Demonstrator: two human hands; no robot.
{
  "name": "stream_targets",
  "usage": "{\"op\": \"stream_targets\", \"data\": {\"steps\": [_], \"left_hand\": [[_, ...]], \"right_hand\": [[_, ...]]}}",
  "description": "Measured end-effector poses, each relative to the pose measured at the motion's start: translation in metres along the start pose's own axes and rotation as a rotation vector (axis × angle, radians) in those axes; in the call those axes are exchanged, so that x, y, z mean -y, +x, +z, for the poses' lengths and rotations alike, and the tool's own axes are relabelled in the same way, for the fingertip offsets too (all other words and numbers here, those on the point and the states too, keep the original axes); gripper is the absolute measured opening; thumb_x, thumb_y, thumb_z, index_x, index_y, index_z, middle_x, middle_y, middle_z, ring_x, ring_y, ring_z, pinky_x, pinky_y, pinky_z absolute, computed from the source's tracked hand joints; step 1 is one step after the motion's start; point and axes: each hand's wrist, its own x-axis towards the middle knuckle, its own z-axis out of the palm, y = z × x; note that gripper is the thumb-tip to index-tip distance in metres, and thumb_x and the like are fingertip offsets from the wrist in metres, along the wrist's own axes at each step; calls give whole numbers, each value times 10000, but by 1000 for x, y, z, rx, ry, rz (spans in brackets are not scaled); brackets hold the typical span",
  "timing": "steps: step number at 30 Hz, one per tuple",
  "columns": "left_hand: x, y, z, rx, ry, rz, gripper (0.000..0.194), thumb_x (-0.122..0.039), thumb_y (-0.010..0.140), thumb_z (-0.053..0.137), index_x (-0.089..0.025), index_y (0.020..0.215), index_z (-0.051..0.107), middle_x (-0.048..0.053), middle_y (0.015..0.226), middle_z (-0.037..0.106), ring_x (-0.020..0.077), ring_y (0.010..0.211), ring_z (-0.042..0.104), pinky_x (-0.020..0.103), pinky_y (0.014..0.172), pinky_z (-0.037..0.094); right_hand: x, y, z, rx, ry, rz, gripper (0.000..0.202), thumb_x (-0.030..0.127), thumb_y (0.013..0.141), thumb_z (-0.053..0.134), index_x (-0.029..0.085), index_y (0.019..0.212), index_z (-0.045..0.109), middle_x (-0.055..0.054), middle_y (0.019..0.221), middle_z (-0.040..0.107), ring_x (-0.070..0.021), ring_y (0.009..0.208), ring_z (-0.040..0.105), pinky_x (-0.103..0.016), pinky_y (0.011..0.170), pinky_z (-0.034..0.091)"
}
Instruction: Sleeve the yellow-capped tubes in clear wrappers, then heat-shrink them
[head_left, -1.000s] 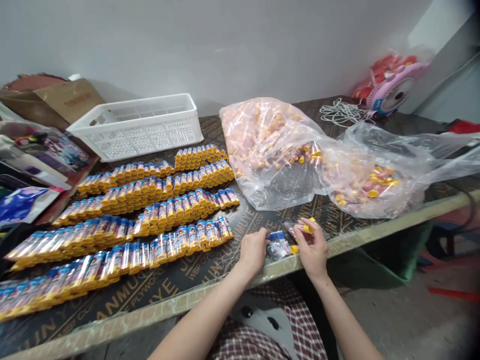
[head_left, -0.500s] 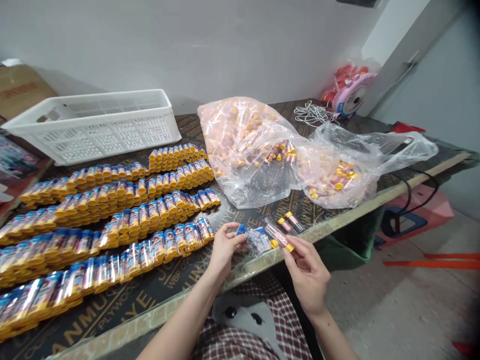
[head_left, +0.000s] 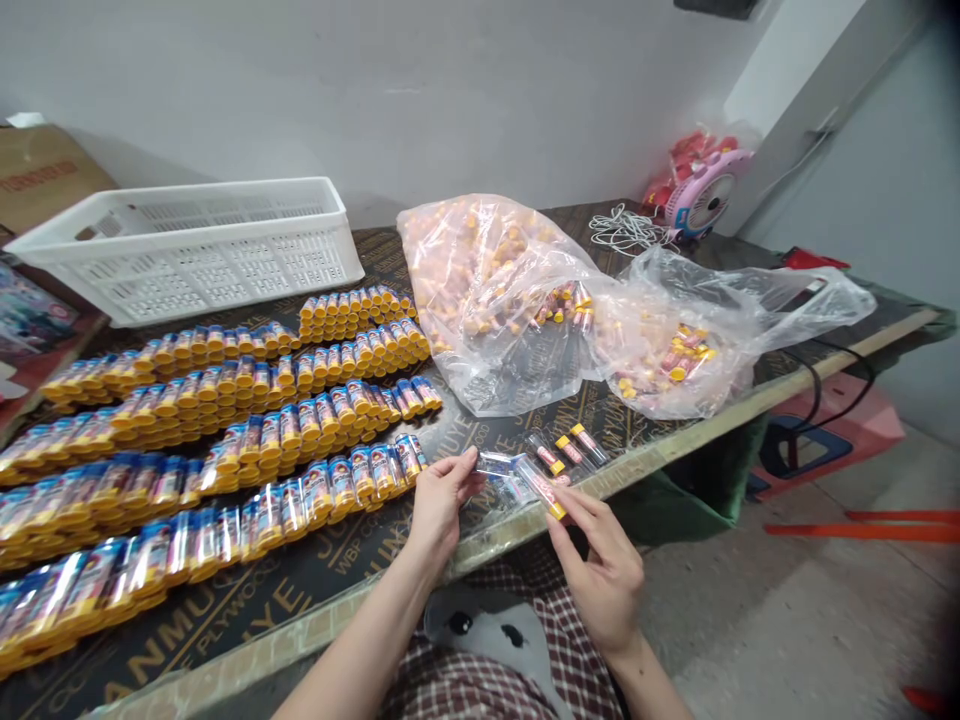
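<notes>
My left hand (head_left: 444, 495) is closed, thumb and fingers pinched at the end of a small clear-and-blue piece (head_left: 496, 462), whose exact kind I cannot make out. Between the fingertips of my right hand (head_left: 604, 560) is a clear tube (head_left: 538, 485) with a yellow cap and a pink label, its capless end tilted up and left toward the left hand. Small clear and blue bits (head_left: 504, 490) lie on the table under the two hands. Just beyond my right hand lie several yellow-capped tubes (head_left: 571, 450).
Rows of stacked tubes with blue and yellow ends (head_left: 307, 430) cover the table's left side. A white plastic basket (head_left: 217, 255) stands behind them. Clear bags of yellow-capped tubes (head_left: 487, 270) sit at the back. A pink fan (head_left: 709, 195), white cord (head_left: 628, 228) and pink stool (head_left: 862, 420) are rightward.
My right hand has moved left and slightly down, bringing its tube closer to my left hand. My left hand has shifted slightly; its blue piece now looks turned and clearer.
</notes>
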Motion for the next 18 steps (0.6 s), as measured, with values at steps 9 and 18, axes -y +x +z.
{"op": "stream_targets", "data": {"steps": [9,18], "left_hand": [[0,-20,-7,223,150,40,477,-466,662,713,-147,1011,653,37,814,661,125,713,604,238,666,495],[-2,-41,-12,420,199,-183,327,-345,619,778,-73,759,662,59,699,642,105,603,590,217,595,490]], "right_hand": [[7,-9,11,264,91,4,443,41,845,470,271,1212,562,-73,1110,563,-178,1028,574,-319,879,501],[-4,-4,13,369,259,48,809,55,657,517,271,1399,278,-93,1423,307,-297,1270,384,-503,1024,377]]}}
